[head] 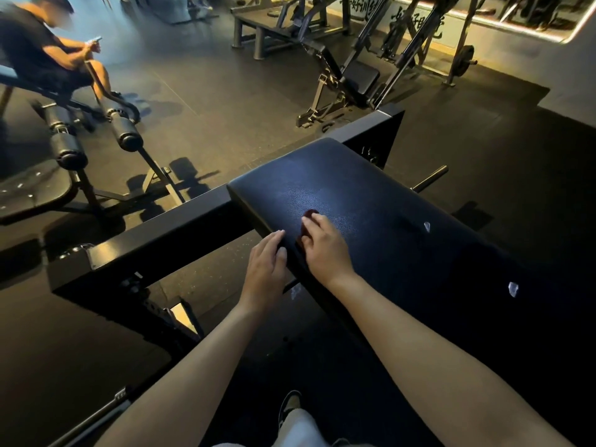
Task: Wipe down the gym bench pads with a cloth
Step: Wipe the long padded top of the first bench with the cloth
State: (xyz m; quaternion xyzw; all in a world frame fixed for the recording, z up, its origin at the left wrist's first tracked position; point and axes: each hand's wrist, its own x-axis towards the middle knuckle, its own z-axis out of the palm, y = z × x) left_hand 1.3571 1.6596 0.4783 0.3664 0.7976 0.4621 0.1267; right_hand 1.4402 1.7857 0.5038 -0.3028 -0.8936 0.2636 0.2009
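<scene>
Mostly hidden, the dark red cloth [311,214] lies on the bench pad [371,195] under the curled fingers of the right hand [322,250]; the left hand [266,266] rests flat-fingered just beside.

— How much of the cloth [311,214] shows?
— Just dark red slivers at the far edge and inner side of the right hand [324,250]; the hand covers the rest.
— And the padded surface [371,195]?
— Its near end sinks into shadow and runs off the right edge; two pale marks [512,289] on it are too small to tell.
— The seated person [38,50]?
— Cut by the left edge; the wall lettering [361,9] stands partly behind machine frames [364,37], unreadable.
</scene>
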